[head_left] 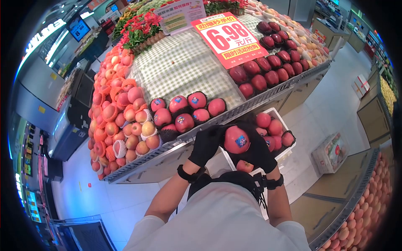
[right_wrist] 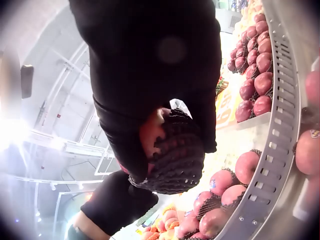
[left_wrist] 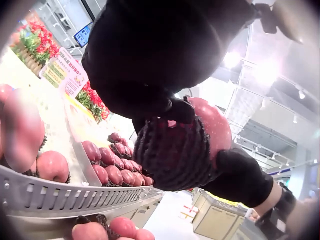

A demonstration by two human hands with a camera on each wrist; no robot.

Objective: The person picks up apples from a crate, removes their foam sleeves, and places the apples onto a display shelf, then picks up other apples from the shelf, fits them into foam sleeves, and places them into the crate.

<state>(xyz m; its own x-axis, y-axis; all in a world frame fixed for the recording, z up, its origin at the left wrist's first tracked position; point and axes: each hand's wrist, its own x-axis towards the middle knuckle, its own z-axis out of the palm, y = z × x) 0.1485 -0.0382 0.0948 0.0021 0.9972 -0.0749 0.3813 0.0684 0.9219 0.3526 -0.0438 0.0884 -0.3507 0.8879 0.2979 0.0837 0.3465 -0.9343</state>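
A red apple (head_left: 231, 140) with a blue sticker is held between both black-gloved hands, just in front of the stand's edge. A black foam net (left_wrist: 172, 157) covers its lower part. From one side my left hand (head_left: 207, 144) grips it, and in the left wrist view the fingers pinch at the net's edge. My right hand (head_left: 260, 152) wraps the other side, with its fingers curled round the apple and net in the right wrist view. Below the hands is a white box (head_left: 282, 120) with several apples, some in black nets.
Netted, stickered apples (head_left: 184, 122) line the front of the checked cloth (head_left: 188, 62). Dark red apples (head_left: 272, 62) stand to the right behind a price sign (head_left: 229, 39). Left lies a heap of lighter apples (head_left: 119, 113). A grey slotted rail (head_left: 167, 147) edges the stand.
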